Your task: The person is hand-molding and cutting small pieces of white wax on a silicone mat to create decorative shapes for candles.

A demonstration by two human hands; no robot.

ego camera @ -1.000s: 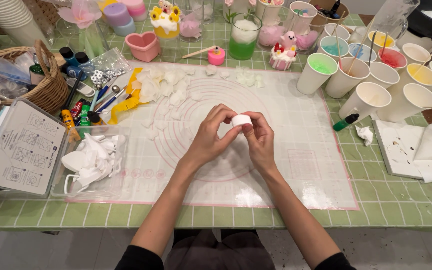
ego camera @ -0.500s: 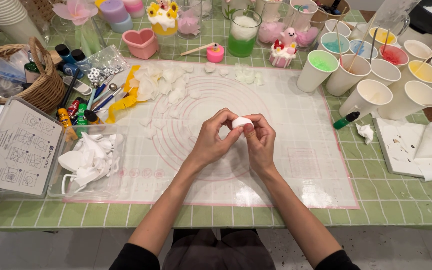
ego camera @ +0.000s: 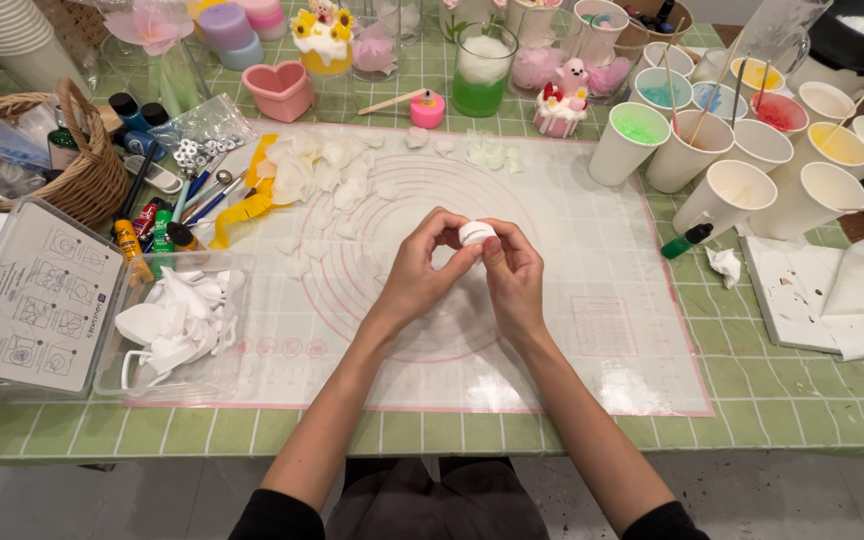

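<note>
Both hands meet above the middle of a translucent silicone mat (ego camera: 612, 330) with pink circle markings. My left hand (ego camera: 420, 275) and my right hand (ego camera: 514, 275) pinch a small white lump of clay (ego camera: 475, 233) between their fingertips. Thin white petal-like pieces (ego camera: 332, 180) lie scattered on the mat's far left part, beside a yellow strip (ego camera: 242, 205). More white pieces (ego camera: 492, 152) sit at the mat's far edge.
Several paper cups (ego camera: 742, 190) with coloured pastes and sticks stand at the right. A clear tray of white moulds (ego camera: 177, 320), a plastic box (ego camera: 27, 300), a wicker basket (ego camera: 82, 180) and pens sit left. Finished decorated pieces (ego camera: 562, 100) line the back. White tiles (ego camera: 832, 295) lie right.
The hands stay in the same place over the mat. The fingers have shifted slightly around the white lump, working it between the fingertips.
</note>
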